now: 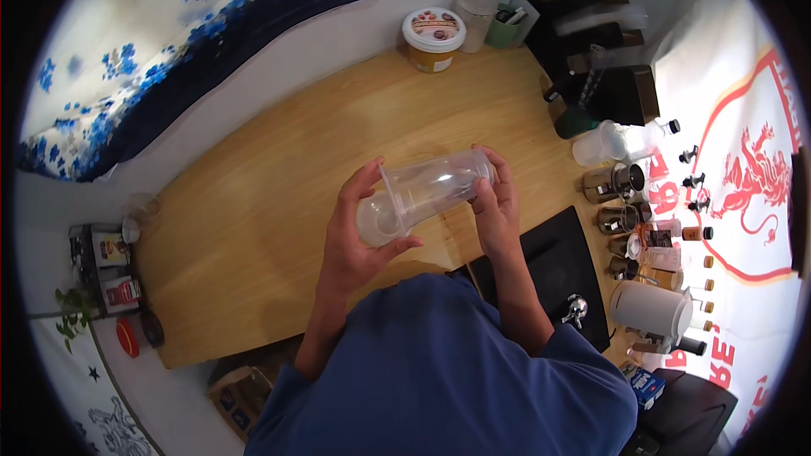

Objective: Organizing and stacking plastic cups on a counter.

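Note:
A clear plastic cup (437,182) is held sideways above the wooden table. A clear dome lid (377,218) shows at its rim; I cannot tell whether it is seated on the cup. My left hand (357,234) curves around the lid and the rim, thumb below and fingers above. At the other end, my right hand (497,209) grips the cup's base between thumb and fingers. Both hands are in front of my blue shirt, near the table's front edge.
The wooden table (272,202) spreads ahead. A white-lidded tub (433,38) stands at the back wall. Right of me lie a black mat (557,272), metal pitchers (608,182), a white kettle (649,310) and several bottles. A small black rack (104,259) stands at the left end.

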